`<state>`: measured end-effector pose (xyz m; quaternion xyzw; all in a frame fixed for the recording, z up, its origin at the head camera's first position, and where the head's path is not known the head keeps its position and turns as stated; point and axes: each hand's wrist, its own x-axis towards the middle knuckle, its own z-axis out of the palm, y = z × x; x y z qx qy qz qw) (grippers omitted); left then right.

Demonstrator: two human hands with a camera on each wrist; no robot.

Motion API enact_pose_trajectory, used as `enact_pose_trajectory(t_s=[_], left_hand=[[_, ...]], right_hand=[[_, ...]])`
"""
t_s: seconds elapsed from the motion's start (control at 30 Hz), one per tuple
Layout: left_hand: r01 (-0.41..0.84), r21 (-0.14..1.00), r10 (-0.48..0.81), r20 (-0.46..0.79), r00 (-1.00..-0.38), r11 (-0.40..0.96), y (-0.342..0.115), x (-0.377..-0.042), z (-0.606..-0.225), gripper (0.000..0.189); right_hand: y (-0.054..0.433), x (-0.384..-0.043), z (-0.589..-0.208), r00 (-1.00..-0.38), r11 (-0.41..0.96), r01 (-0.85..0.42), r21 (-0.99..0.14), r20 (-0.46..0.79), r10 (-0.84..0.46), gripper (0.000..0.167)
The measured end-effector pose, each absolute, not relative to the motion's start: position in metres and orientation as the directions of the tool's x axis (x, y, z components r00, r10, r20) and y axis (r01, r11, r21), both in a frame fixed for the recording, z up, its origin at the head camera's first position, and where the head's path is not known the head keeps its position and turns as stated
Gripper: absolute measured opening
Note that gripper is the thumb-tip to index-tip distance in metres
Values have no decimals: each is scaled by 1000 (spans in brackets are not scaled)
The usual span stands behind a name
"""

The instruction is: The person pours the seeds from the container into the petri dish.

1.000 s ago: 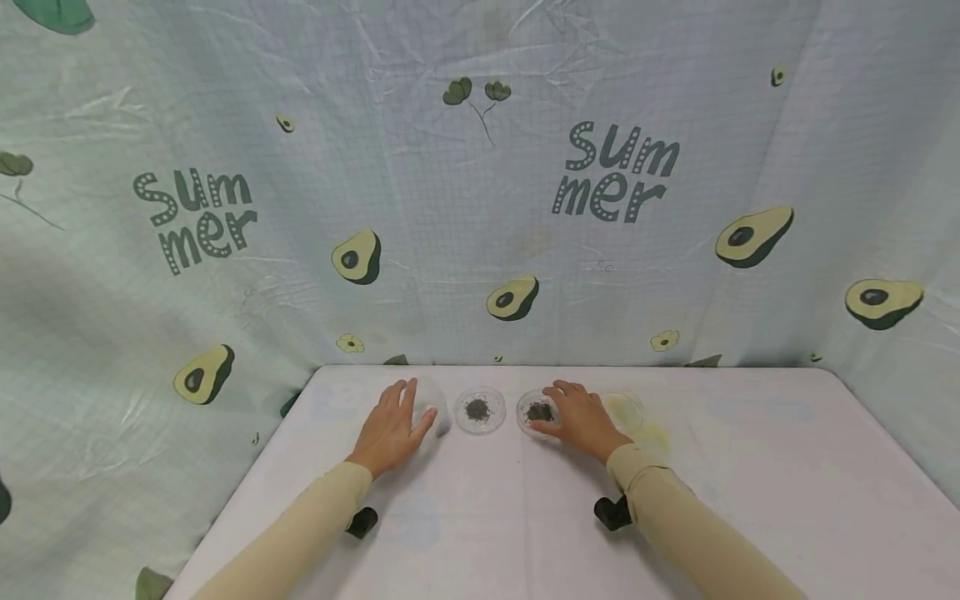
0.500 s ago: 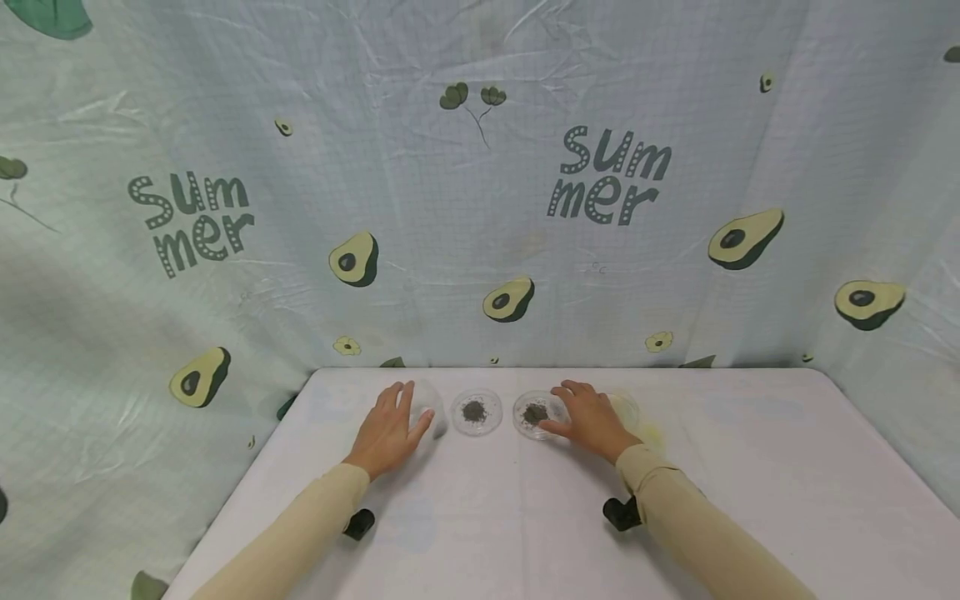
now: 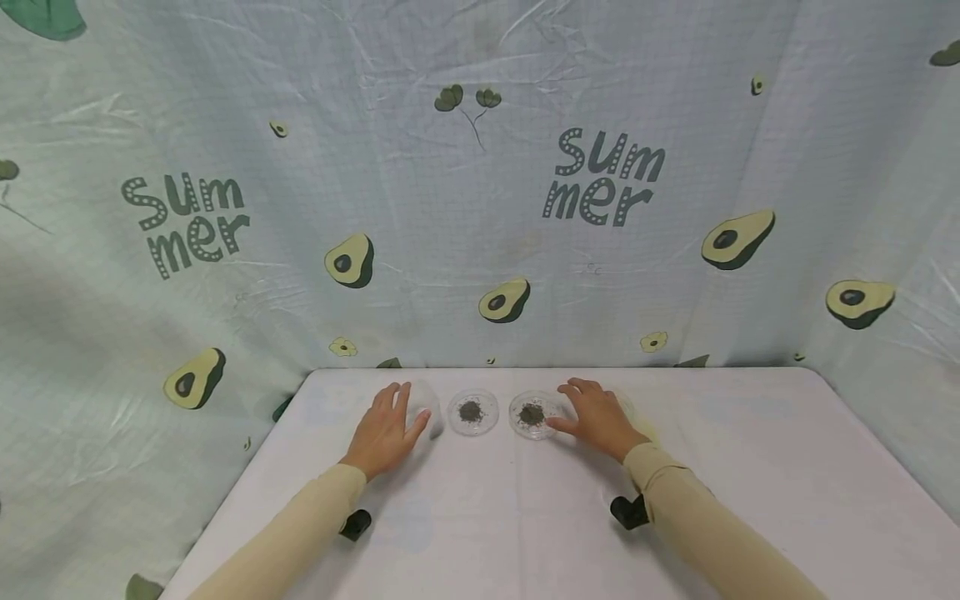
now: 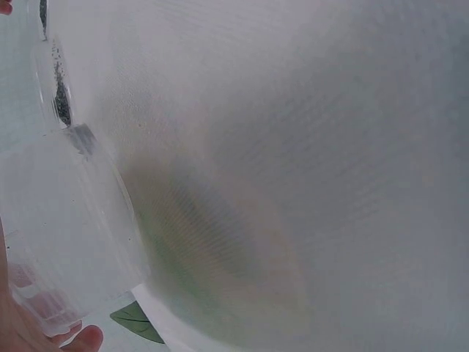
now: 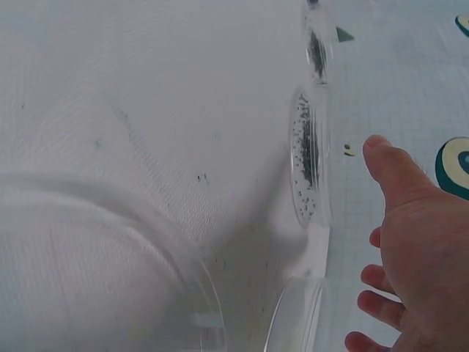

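Two clear petri dishes stand side by side near the table's far edge, the left dish (image 3: 473, 412) and the right dish (image 3: 533, 415), each with a small heap of dark grains. My left hand (image 3: 384, 429) lies beside a clear container (image 4: 66, 213), its thumb and fingers spread; I cannot tell how firmly it touches. Through the container's wall, fingers show faintly in the left wrist view. My right hand (image 3: 600, 419) hovers by the right dish, holding nothing, its thumb (image 5: 396, 165) apart from its fingers. It partly covers another clear dish (image 5: 289, 319).
A pale yellow patch (image 3: 647, 429) shows on the white tabletop (image 3: 517, 533) beyond the right wrist. Close to the right wrist camera lies a large clear curved rim (image 5: 146, 220). A printed curtain (image 3: 420, 183) hangs behind the table's far edge.
My right hand has drawn a little to the right, uncovering more of the right dish. The left hand stays by the clear container. The whole view has shifted slightly.
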<state>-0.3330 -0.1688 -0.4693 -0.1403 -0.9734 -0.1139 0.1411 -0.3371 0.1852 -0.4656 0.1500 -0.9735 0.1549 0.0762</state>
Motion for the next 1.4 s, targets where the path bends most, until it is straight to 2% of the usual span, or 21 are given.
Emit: enact_pose_trajectory(t_s=[1.4], left_hand=[[312,184,247,307,-919,932,-169,-333,-470,69]], right_hand=[[211,-334,-470,-944,921,-292,-259,232,-234,65]])
